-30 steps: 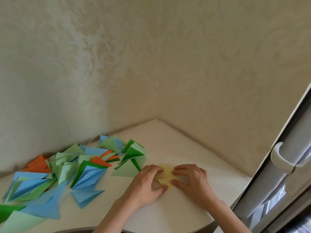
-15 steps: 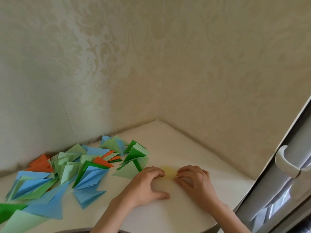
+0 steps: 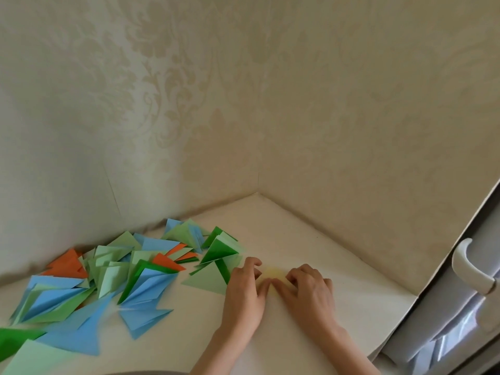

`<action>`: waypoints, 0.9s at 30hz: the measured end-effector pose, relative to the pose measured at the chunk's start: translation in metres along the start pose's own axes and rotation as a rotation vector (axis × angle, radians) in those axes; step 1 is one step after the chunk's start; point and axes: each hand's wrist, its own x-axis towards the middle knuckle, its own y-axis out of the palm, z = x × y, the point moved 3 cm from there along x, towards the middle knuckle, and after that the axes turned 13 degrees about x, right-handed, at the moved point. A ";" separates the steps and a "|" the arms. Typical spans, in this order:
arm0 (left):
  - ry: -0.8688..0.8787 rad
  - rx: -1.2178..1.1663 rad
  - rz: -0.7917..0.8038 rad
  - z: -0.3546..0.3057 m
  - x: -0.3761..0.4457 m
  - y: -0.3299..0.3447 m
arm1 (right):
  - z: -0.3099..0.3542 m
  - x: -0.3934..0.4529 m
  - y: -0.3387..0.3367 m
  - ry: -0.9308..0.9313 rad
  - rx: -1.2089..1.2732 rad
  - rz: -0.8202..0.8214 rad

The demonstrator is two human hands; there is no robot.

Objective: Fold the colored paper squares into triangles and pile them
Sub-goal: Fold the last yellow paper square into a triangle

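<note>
Paper triangles [image 3: 113, 277], blue/green/orange, already folded and spread loosely over tabletop [image 3: 311, 234] left side, so I judge most done, tidy piling left. Left hand [image 3: 244, 289] & right hand [image 3: 311, 290] curl fingers [image 3: 266, 288] down, pressing yellow sheet [image 3: 273, 274] between them, mid-fold.

This looks like a room in a home: cream damask-patterned wallpaper [image 3: 189, 104] covers both walls of the corner behind a white bench [image 3: 284, 228], and a white window handle [image 3: 468, 269] shows at right.
</note>
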 end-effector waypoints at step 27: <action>0.062 0.234 0.094 -0.003 -0.001 -0.019 | -0.011 -0.003 -0.006 -0.020 0.194 -0.009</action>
